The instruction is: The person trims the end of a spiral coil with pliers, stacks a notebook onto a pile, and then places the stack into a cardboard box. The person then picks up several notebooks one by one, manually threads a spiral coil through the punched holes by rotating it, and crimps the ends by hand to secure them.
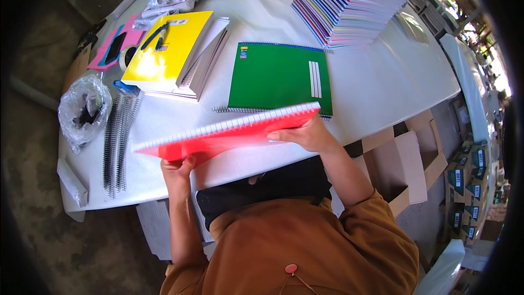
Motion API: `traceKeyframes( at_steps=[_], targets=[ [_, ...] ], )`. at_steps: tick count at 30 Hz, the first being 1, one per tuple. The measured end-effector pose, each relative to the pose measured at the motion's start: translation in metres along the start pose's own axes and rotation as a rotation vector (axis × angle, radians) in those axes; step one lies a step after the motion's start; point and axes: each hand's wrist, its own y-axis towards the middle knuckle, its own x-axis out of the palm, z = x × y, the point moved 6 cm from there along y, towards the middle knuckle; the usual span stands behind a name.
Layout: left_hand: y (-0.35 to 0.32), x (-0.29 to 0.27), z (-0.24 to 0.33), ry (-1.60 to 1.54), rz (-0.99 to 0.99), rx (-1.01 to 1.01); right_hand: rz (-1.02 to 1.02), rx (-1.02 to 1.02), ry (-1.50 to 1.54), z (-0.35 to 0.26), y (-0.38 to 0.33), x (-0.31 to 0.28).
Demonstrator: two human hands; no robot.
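A red-covered notebook (pixel 218 141) is held up over the near table edge, tilted so its white spiral-bound edge faces away from me. My left hand (pixel 178 172) grips its lower left side, thumb on the red cover. At the other end my right hand (pixel 307 134) pinches it, thumb across the cover and the fingers hidden behind. Just beyond lies a green notebook (pixel 278 79) flat on the table, with metal coils showing along its near edge. Farther left, a stack topped by a yellow cover (pixel 174 49) bears pens (pixel 161 37).
Loose metal spirals (pixel 115 142) lie at the left beside a clear plastic bag (pixel 84 109). A phone (pixel 114 48) rests on pink sheets near a tape roll. A tall stack of spiral notebooks (pixel 349 8) stands far right. Open cardboard boxes (pixel 396 164) sit right of the table (pixel 382 90).
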Motion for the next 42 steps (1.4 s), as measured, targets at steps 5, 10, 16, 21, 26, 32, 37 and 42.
traceKeyframes(
  at_steps=[5,10,16,21,26,32,37,42],
  targets=[
    [-0.002,0.004,-0.010,0.123,-0.006,-0.018,-0.035,-0.069,-0.113,0.001,0.003,-0.003],
    [0.020,-0.029,0.009,0.988,-0.368,0.496,-0.103,-0.117,-0.263,-0.009,0.004,-0.008],
    [0.112,-0.156,0.031,1.723,0.450,0.199,-0.103,-0.222,-0.415,-0.030,0.010,0.005],
    [0.116,-0.184,0.059,1.488,0.493,0.223,0.018,-0.212,-0.252,-0.016,-0.001,-0.010],
    [0.100,-0.154,0.119,1.258,0.535,0.216,0.078,-0.166,-0.225,-0.011,-0.004,-0.015],
    [0.050,-0.042,0.133,0.567,-0.181,0.158,0.163,-0.121,-0.244,-0.005,-0.008,-0.022],
    [0.045,-0.023,0.128,0.694,-0.280,0.196,0.179,-0.075,-0.200,0.001,-0.009,-0.024],
    [0.048,-0.016,0.133,0.769,-0.202,0.311,0.157,-0.103,-0.211,-0.006,-0.008,-0.020]
  ],
)
